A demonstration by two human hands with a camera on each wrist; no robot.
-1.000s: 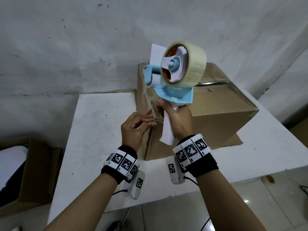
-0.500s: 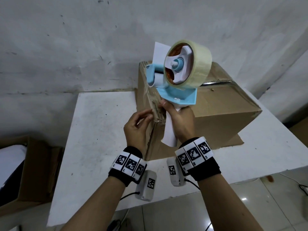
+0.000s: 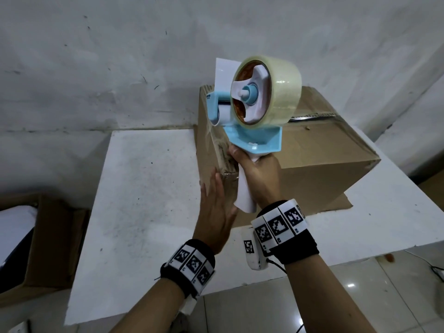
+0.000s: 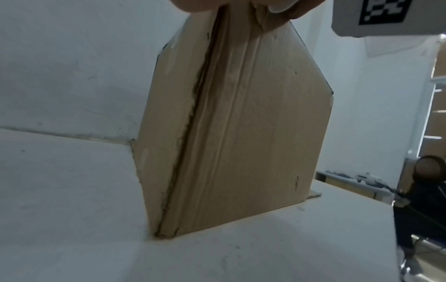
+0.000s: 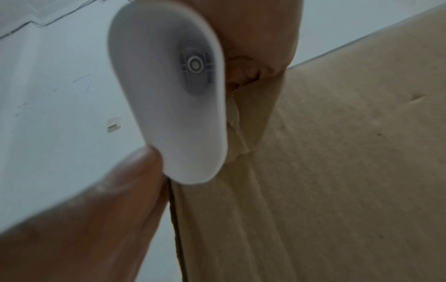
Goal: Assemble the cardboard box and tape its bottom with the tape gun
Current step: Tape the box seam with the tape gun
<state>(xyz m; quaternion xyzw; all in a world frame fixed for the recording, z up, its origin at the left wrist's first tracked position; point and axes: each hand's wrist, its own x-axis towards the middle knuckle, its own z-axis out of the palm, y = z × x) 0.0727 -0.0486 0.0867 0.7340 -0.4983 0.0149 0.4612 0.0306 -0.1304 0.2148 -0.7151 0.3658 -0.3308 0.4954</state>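
Observation:
A brown cardboard box (image 3: 324, 150) stands on the white table (image 3: 149, 188), with a clear tape strip running along its top and down its near left face (image 4: 231, 133). My right hand (image 3: 258, 174) grips the white handle (image 5: 169, 91) of a light-blue tape gun (image 3: 254, 138) carrying a roll of clear tape (image 3: 283, 90), held up against the box's near upper edge. My left hand (image 3: 216, 207) lies flat, fingers straight, against the taped left face just below the gun.
Another open cardboard box (image 3: 48, 246) sits on the floor at the left. A white wall stands right behind the table. The table's near edge (image 3: 168, 304) runs under my wrists. A person sits in the distance in the left wrist view (image 4: 427, 190).
My left hand has let go of its pinch at the tape end and flattened against the box's side, sliding downward. The tape gun has risen slightly.

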